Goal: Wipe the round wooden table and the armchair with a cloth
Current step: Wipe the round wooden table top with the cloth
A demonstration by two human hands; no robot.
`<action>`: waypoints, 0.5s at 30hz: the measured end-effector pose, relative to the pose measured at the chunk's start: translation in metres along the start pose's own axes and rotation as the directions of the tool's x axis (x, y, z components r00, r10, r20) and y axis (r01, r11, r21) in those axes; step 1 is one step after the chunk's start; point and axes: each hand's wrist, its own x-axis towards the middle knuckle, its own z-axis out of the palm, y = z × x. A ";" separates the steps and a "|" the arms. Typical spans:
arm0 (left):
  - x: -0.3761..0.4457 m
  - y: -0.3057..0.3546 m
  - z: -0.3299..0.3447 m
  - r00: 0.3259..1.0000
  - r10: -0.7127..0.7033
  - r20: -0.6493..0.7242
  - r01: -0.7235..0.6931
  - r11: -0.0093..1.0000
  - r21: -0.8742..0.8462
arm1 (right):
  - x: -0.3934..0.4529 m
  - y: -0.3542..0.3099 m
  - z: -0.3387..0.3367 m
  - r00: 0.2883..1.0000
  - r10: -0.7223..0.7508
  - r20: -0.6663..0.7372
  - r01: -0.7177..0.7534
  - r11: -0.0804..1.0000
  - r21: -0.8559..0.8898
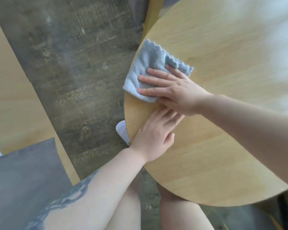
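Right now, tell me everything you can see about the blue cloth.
The cloth is light blue and fluffy, like microfibre, with a scalloped edge. It lies folded and bunched at the left rim of the round wooden table, one corner reaching the edge. The right hand presses it flat with straight, spread fingers.

The round light wooden table (223,113) runs off the top and right edges. The right hand (176,90) covers part of the light blue scalloped cloth (150,67). The table rim hides most of a white-socked foot (122,130). The left hand's fingertips (175,113) disappear under the right wrist.
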 end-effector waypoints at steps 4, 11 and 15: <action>0.017 -0.015 -0.015 0.958 -0.237 -0.163 0.254 0.963 0.087 | -0.019 0.014 0.007 0.278 0.917 -0.287 -0.816 0.383 0.432; 0.068 -0.019 -0.016 0.881 -0.354 -0.312 0.433 0.870 0.236 | -0.047 -0.015 0.023 0.887 0.400 -0.228 -0.396 0.916 0.068; 0.083 -0.017 -0.011 0.863 -0.368 -0.347 0.471 0.833 0.290 | -0.094 0.046 0.013 0.192 0.928 -0.319 -0.869 0.312 0.384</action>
